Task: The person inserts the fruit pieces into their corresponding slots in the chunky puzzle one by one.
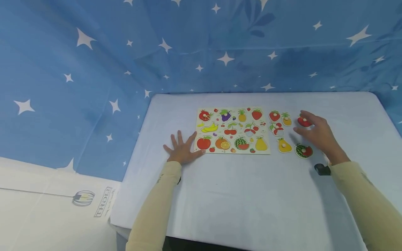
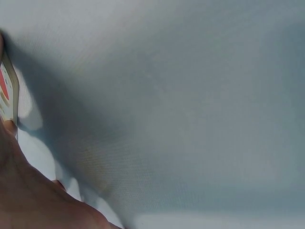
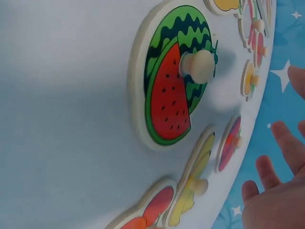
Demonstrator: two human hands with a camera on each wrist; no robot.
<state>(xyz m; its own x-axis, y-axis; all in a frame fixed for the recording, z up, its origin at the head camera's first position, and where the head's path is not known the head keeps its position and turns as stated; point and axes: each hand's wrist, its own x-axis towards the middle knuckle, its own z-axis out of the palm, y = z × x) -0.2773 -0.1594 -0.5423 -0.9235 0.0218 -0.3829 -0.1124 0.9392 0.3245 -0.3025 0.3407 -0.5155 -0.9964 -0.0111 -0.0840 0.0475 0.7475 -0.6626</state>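
Observation:
A cream fruit puzzle board (image 1: pixel 221 129) lies on the white table, printed with several fruits. My left hand (image 1: pixel 182 152) rests with fingers spread at its lower left edge, thumb and a finger touching the board; only part of this hand (image 2: pixel 38 195) shows in the left wrist view. Over the loose pieces on the right hovers my right hand (image 1: pixel 320 134), fingers apart, holding nothing. Close to it are a red fruit piece (image 1: pixel 304 122) and a watermelon piece (image 1: pixel 301 150), whose round knob (image 3: pixel 202 67) stands up. The right wrist view also shows a banana piece (image 3: pixel 183 205).
Between the board and my right hand lie a strawberry piece (image 1: pixel 274 115), a pineapple piece (image 1: pixel 286 120), a cherry piece (image 1: pixel 277 127) and a pear piece (image 1: pixel 284 145). Blue star-patterned cloth (image 1: pixel 201 52) hangs behind the table (image 1: pixel 238 195).

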